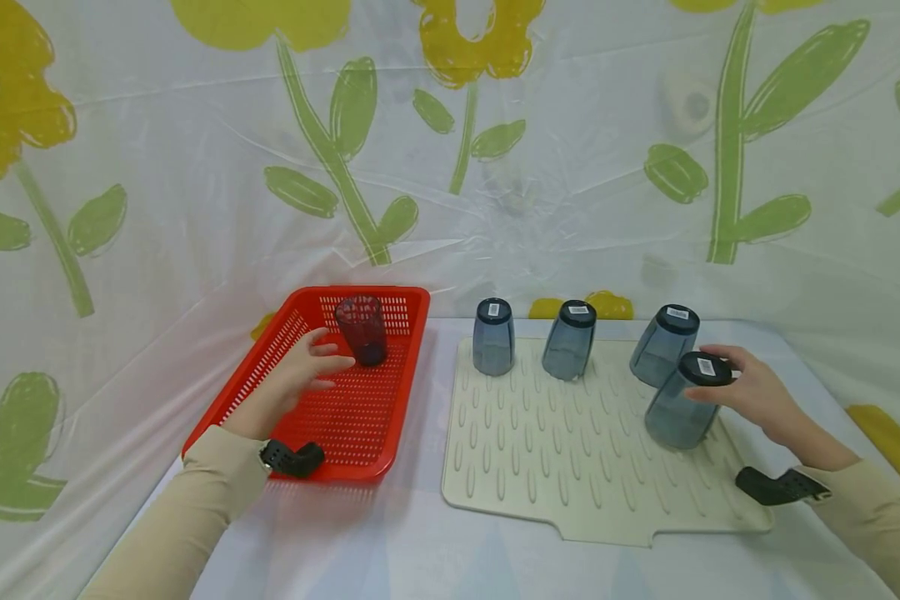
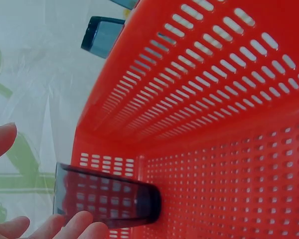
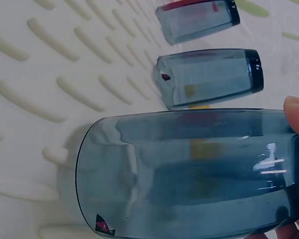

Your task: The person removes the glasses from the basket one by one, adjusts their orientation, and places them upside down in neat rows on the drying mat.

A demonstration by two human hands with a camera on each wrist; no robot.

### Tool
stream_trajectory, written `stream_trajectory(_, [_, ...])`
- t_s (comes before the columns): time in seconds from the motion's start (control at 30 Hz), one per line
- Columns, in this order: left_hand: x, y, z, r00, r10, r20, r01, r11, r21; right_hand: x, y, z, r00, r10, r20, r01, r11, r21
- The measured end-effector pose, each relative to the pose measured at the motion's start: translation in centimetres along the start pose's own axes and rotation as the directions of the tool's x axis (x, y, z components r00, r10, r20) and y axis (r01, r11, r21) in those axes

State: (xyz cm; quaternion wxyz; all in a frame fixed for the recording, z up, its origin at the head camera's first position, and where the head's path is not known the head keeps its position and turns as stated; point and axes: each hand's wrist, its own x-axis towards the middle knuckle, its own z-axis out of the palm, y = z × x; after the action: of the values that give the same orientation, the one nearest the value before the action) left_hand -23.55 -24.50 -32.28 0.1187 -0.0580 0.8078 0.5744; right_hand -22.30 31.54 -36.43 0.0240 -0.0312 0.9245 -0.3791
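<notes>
My right hand grips the base end of an upside-down blue-grey glass at the right side of a pale ridged drying mat. In the right wrist view that glass fills the front, its rim close to the mat; whether it touches is hard to tell. My left hand reaches over a red perforated basket, thumb and fingers spread. One upright glass stands inside at the basket's far end. In the left wrist view the fingertips lie near this glass, not wrapped around it.
Three more upside-down glasses line the mat's back edge: a left one, a middle one and a right one, close behind the gripped glass. A flower-printed sheet hangs behind the table.
</notes>
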Motion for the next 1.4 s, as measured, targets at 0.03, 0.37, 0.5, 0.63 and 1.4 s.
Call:
stream_trajectory(0.03, [0.1,0.0,-0.1,1.000,-0.002,-0.002,0.002,1.000,0.003,0.0,0.1,-0.1,1.000,-0.001,0.001,0.001,1.000,0.000])
stream_trajectory(0.37, [0.6,-0.2,-0.6,1.000,-0.022,-0.005,0.023,0.998,0.053,0.0,0.4,-0.1,1.000,-0.023,-0.006,0.023,1.000,-0.007])
stream_trajectory(0.5, [0.7,0.0,-0.9,1.000,-0.031,-0.004,0.031,0.998,0.055,0.0,0.6,-0.1,1.000,-0.021,0.008,0.021,0.999,-0.024])
stream_trajectory(0.63, [0.7,0.0,-1.2,0.999,-0.045,-0.010,0.046,0.997,0.059,0.0,0.7,-0.1,0.999,-0.028,0.021,0.029,0.999,-0.045])
stream_trajectory(1.4, [4.1,0.2,-0.5,0.992,-0.086,-0.092,0.085,0.996,-0.016,-2.4,2.2,1.1,0.993,-0.055,-0.108,0.067,0.991,0.111])
